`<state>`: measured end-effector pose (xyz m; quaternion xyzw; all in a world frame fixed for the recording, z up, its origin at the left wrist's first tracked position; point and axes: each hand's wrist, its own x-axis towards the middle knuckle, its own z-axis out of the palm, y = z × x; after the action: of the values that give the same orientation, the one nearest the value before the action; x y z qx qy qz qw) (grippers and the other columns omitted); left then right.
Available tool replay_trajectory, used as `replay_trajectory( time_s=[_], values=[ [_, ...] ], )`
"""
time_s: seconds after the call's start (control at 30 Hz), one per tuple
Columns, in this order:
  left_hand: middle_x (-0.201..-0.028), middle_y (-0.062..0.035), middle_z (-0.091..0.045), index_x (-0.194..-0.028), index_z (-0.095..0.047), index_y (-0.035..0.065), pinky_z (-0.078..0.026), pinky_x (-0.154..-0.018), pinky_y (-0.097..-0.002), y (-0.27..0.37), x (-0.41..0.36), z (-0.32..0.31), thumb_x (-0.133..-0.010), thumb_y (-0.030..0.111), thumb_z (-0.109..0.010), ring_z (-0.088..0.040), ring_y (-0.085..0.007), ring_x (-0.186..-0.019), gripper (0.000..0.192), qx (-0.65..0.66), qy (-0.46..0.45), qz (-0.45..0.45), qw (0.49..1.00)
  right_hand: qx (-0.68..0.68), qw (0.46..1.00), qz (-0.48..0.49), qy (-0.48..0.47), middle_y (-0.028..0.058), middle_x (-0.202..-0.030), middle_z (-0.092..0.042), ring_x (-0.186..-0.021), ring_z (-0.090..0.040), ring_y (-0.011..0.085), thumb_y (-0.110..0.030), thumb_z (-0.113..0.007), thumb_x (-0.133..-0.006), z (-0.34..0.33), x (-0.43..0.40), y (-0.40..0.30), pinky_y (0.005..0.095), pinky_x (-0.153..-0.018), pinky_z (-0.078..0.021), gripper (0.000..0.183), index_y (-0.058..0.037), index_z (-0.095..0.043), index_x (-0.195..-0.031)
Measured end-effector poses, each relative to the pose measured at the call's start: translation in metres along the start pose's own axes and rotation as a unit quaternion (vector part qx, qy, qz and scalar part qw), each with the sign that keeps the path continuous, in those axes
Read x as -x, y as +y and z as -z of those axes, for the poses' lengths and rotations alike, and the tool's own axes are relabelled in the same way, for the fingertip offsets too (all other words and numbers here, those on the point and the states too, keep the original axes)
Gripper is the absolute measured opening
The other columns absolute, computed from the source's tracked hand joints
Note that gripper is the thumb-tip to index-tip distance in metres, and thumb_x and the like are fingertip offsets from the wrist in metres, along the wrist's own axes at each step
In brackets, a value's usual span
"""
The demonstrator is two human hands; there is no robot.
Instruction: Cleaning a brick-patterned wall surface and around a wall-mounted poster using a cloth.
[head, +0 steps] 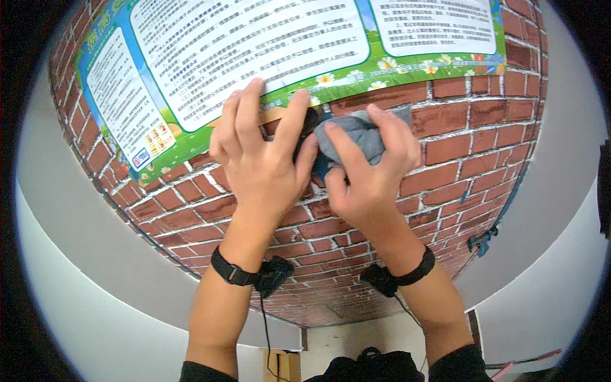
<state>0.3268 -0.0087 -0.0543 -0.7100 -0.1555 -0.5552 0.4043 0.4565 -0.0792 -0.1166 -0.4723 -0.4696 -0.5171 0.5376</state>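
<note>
My left hand [260, 153] lies with fingers spread over the lower edge of a printed poster [286, 52] with a green, flowered border. Its fingertips touch the poster, and nothing is gripped in it. My right hand [374, 167] holds a crumpled grey cloth [351, 138] against the brick-patterned wall surface [434, 174], just below the poster. Between the two hands is a dark, bluish patch [321, 164], largely covered by fingers and cloth; I cannot tell what it is. A small tan patch [272, 115] shows between my left fingers.
Black straps with small devices [274, 276] circle both wrists, and thin cables [265, 329] hang from them. A small blue-green fitting [483, 240] sits at the brick surface's right edge. Pale walls [86, 267] flank it. A cardboard box [289, 366] stands on the light floor [329, 341].
</note>
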Motion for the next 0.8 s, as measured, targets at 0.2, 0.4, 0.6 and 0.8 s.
replay_trajectory(
  time_s=[0.2, 0.4, 0.6, 0.8],
  values=[
    [-0.146, -0.0118, -0.045, -0.126, -0.066, 0.0334, -0.026, -0.104, -0.0417, 0.000, 0.001, -0.001, -0.078, 0.032, -0.074, -0.039, -0.0308, -0.132, 0.049, -0.011, 0.002, -0.009, 1.000, 0.018, 0.999, -0.030, -0.026, 0.0178, -0.144, -0.038, -0.127, -0.037, 0.0374, -0.006, -0.063, -0.072, 0.009, -0.024, -0.008, 0.0512, -0.106, -0.0248, 0.060, -0.0213, -0.066, -0.129],
    [-0.144, -0.0122, -0.048, -0.122, -0.069, 0.0329, -0.027, -0.105, -0.0400, -0.001, 0.002, 0.001, -0.079, 0.030, -0.073, -0.043, -0.0304, -0.129, 0.043, 0.001, 0.021, -0.023, 1.000, 0.036, 0.996, -0.051, -0.059, 0.0109, -0.143, -0.044, -0.128, -0.037, 0.0315, -0.013, -0.068, -0.073, 0.015, -0.013, -0.009, 0.0515, -0.103, -0.0268, 0.054, -0.0234, -0.066, -0.126],
    [-0.142, -0.0120, -0.050, -0.121, -0.070, 0.0310, -0.030, -0.104, -0.0386, -0.004, 0.005, 0.000, -0.079, 0.026, -0.073, -0.044, -0.0287, -0.128, 0.043, 0.013, 0.036, -0.030, 0.999, 0.000, 0.999, -0.032, -0.043, 0.0099, -0.145, -0.044, -0.129, -0.038, 0.0324, -0.011, -0.067, -0.071, 0.021, -0.019, 0.003, 0.0529, -0.104, -0.0262, 0.061, -0.0207, -0.062, -0.131],
    [-0.139, -0.0146, -0.055, -0.118, -0.070, 0.0119, -0.033, -0.105, -0.0430, -0.009, 0.023, 0.009, -0.080, 0.015, -0.066, -0.048, -0.0310, -0.129, 0.039, 0.078, 0.003, -0.065, 0.995, 0.027, 0.993, 0.009, -0.114, 0.0040, -0.146, -0.046, -0.134, -0.038, 0.0326, -0.013, -0.066, -0.072, 0.026, -0.021, 0.014, 0.0574, -0.105, -0.0273, 0.062, -0.0196, -0.059, -0.133]
  ],
)
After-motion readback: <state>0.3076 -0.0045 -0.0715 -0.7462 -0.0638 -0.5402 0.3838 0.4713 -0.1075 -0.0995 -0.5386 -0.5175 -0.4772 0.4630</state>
